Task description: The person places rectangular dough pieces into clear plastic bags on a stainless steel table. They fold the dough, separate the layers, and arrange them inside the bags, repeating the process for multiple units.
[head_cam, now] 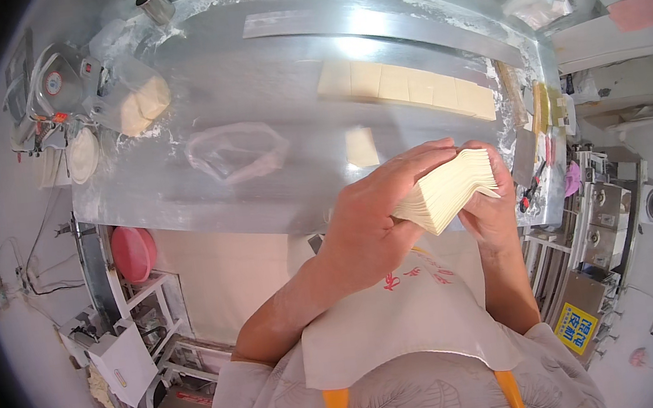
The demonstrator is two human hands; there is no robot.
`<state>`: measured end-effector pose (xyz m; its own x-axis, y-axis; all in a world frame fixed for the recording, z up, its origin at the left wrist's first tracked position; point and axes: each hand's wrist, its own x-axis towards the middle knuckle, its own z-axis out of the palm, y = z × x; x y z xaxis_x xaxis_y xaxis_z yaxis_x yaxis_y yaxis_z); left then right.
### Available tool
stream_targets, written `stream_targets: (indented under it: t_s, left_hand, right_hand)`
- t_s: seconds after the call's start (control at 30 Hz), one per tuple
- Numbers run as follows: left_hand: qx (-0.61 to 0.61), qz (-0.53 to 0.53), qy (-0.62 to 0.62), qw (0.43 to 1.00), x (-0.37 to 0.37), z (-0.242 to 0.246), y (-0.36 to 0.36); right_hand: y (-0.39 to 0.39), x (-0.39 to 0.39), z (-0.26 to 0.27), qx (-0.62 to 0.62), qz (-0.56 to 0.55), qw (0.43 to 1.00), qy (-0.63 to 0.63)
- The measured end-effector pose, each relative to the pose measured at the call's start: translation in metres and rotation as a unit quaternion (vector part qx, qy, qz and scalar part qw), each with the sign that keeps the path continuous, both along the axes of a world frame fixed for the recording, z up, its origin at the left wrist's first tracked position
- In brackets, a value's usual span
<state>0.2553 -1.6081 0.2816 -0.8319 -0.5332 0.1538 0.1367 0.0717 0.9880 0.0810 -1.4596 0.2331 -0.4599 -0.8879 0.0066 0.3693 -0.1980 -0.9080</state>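
Observation:
Between both hands I hold a thick stack of pale dough wrappers, tilted above the table's near edge. Its many thin layers are fanned and bent at the side facing me. My left hand grips the stack from the left, with its fingers over the far side. At the other end, my right hand wraps around it, and part of that hand is hidden. Beyond my hands lies a small pale dough piece. Farther back, a row of cut dough wrapper stacks sits side by side on the steel table.
A clear plastic bag lies left of centre. Bagged dough and a scale stand at the left. Along the back runs a long metal strip; a metal cup is far left. Scissors lie at the right edge.

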Motion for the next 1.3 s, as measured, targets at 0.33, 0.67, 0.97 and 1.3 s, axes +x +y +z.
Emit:
stream_targets:
  t_s: [0.33, 0.67, 0.97, 1.3]
  left_hand:
    - [-0.072, 0.058, -0.046, 0.995, 0.007, 0.009, 0.012]
    - [-0.101, 0.068, -0.048, 0.991, 0.016, 0.017, 0.011]
    - [-0.077, 0.075, -0.059, 0.992, 0.024, 0.010, 0.003]
    - [0.514, 0.247, -0.064, 0.819, 0.102, -0.138, 0.003]
  right_hand:
    - [-0.002, 0.014, -0.017, -0.008, 0.010, 0.996, -0.086]
    - [-0.015, 0.027, -0.009, -0.022, 0.026, 0.990, -0.137]
    - [-0.022, 0.027, -0.021, 0.006, 0.033, 0.994, -0.107]
    - [-0.130, 0.083, -0.060, 0.338, 0.252, 0.893, 0.156]
